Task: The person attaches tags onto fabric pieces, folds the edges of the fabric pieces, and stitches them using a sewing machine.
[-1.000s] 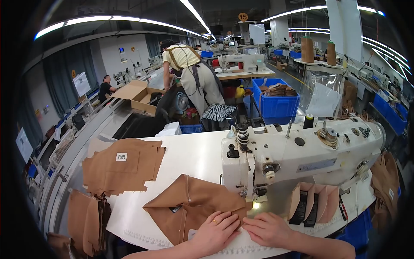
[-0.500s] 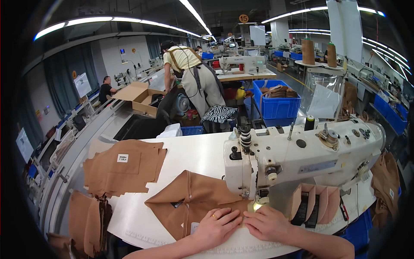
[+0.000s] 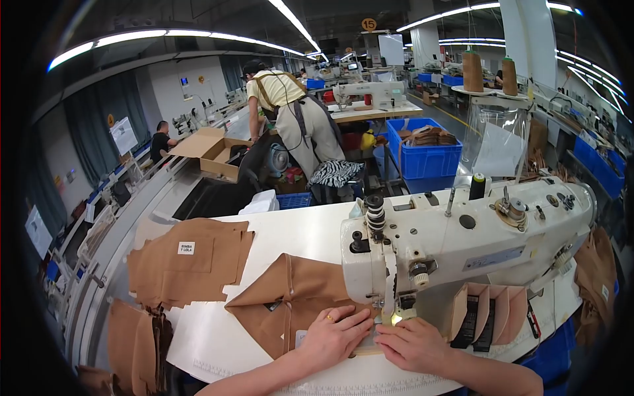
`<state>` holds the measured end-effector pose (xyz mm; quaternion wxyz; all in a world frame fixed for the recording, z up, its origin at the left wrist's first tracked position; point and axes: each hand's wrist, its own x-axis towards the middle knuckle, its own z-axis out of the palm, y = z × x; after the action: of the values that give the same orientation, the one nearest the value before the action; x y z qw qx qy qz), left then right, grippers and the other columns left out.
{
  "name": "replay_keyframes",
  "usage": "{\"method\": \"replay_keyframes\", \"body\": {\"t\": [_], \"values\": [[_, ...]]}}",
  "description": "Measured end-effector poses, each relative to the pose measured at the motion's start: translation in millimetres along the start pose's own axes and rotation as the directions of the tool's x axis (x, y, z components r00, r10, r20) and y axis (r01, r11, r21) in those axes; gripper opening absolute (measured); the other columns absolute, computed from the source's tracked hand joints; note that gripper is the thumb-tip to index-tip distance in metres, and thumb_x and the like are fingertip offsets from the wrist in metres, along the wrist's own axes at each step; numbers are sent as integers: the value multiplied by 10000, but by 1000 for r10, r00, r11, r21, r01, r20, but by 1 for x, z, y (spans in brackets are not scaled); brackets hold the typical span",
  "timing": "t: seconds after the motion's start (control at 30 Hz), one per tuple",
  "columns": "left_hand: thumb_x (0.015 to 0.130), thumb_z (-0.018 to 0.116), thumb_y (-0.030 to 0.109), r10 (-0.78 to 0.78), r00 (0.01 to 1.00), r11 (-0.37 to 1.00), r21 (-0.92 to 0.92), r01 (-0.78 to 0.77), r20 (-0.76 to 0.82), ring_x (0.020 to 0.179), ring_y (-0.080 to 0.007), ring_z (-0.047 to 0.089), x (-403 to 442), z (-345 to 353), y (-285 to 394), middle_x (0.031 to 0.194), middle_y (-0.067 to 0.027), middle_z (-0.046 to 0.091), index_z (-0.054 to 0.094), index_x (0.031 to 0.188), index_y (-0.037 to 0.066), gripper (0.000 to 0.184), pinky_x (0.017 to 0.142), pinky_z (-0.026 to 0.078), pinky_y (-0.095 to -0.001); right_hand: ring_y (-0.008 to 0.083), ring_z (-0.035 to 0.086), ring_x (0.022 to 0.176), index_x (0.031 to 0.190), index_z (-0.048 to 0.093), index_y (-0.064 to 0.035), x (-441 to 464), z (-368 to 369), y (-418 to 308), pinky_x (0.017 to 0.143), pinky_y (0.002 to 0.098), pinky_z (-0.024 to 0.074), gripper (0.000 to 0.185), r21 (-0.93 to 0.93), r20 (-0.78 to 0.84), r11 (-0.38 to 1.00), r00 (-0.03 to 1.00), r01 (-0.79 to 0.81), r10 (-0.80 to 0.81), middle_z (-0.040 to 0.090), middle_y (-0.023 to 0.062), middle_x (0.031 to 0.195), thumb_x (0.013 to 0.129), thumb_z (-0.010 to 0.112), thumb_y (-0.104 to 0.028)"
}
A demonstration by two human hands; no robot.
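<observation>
Cloth [image 3: 318, 284] advanced | left hand [image 3: 337, 335]: fingers laid atop, outstretched | right hand [image 3: 415, 344]: hold unclear

Long strip lights [image 3: 132, 37] under a dark ceiling [image 3: 211, 18], blue-grey curtains [image 3: 92, 132] beside a pale wall [image 3: 168, 86], a pillar [image 3: 427, 51] beyond.

The left grip [image 3: 337, 335] covers part of the brown fabric [image 3: 320, 282] and overlaps a pale label [image 3: 300, 337], its print too small to read. The underside of the right grip [image 3: 412, 343] is hidden, and both forearms [image 3: 267, 378] are cut off by the bottom edge. Lettering on the plate [image 3: 494, 258] of the sewing machine [image 3: 449, 245] blurs beyond reading.
</observation>
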<state>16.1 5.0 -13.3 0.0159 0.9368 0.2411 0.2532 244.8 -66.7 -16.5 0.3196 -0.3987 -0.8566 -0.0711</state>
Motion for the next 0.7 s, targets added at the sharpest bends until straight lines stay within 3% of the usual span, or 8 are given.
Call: {"method": "replay_keyframes", "body": {"t": [0.43, 0.53, 0.63, 0.7], "values": [[905, 681, 200, -18, 999, 999, -37, 16, -47, 1167, -266, 597, 2, 9, -10, 1298, -28, 664, 701, 1191, 109, 300, 960, 458, -392, 159, 623, 819, 980, 744, -143, 4, -2, -3, 740, 287, 523, 217, -30, 15, 1000, 1000, 2, -2, 725, -39, 1096, 766, 777, -153], [915, 679, 227, -38, 997, 999, -40, 35, -69, 1159, -260, 598, -2, 12, -10, 1297, -6, 661, 694, 1202, 110, 310, 964, 464, -394, 213, 638, 858, 1034, 733, -99, 6, -2, -6, 791, 321, 533, 262, 0, 37, 1000, 999, 22, -22, 713, 45, 1156, 783, 778, -158], [905, 703, 231, -53, 996, 998, -28, 51, -69, 1171, -252, 601, -3, 11, -9, 1323, 14, 652, 695, 1211, 120, 326, 977, 471, -396, 263, 634, 870, 1024, 708, -59, 14, -10, -13, 755, 365, 529, 223, 31, -26, 999, 1000, 17, -16, 707, 68, 1065, 812, 752, -108], [907, 696, 235, -45, 997, 999, -14, 44, -55, 1186, -257, 592, -6, 12, -8, 1340, 10, 641, 692, 1220, 120, 333, 989, 464, -400, 270, 639, 873, 1034, 706, -61, 14, -11, -15, 767, 381, 530, 222, 45, -12, 999, 1000, -4, 5, 713, 64, 1089, 819, 746, -102]]}}
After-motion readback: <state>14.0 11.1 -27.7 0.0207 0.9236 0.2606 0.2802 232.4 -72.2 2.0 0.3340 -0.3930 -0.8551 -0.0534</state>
